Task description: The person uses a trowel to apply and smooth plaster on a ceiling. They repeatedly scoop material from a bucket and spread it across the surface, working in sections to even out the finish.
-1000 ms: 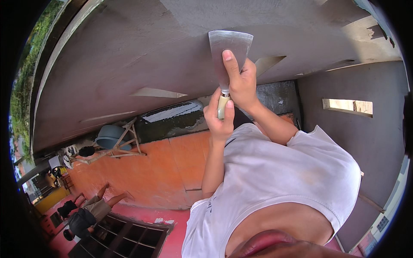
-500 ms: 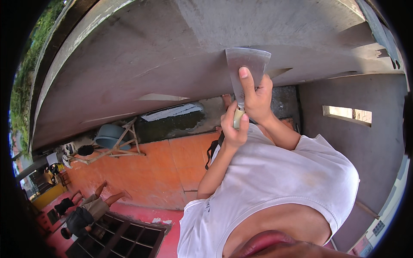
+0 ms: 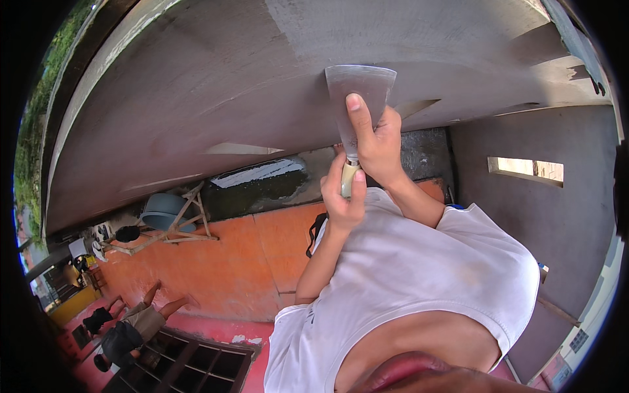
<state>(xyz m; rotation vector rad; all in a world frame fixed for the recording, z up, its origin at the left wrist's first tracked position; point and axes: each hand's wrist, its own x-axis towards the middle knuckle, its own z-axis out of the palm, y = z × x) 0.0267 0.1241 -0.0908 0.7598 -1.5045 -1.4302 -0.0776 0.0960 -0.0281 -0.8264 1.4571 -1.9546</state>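
A scraper [image 3: 367,80] with a wide metal blade and a short pale handle is held in both hands, its broad edge up against the smooth grey plastered wall [image 3: 216,72]. Around the handle close the fingers of my left hand [image 3: 343,204], the thumb lying along it. Higher up, my right hand [image 3: 381,149] grips the blade, its thumb pressed flat on the near face. The fingers behind the blade are mostly hidden. Whether the whole edge touches the wall I cannot tell.
To the left, a grey-blue tub [image 3: 164,211] sits by a wooden frame [image 3: 196,219]. Orange flooring [image 3: 229,262] borders a dark wet strip [image 3: 262,187]. A second grey wall with a slot opening [image 3: 527,169] stands right. Two people [image 3: 124,334] are at the lower left.
Both hands and the scraper have moved a little to the left and slightly up along the wall. The grip is the same, and the whole view has shifted slightly.
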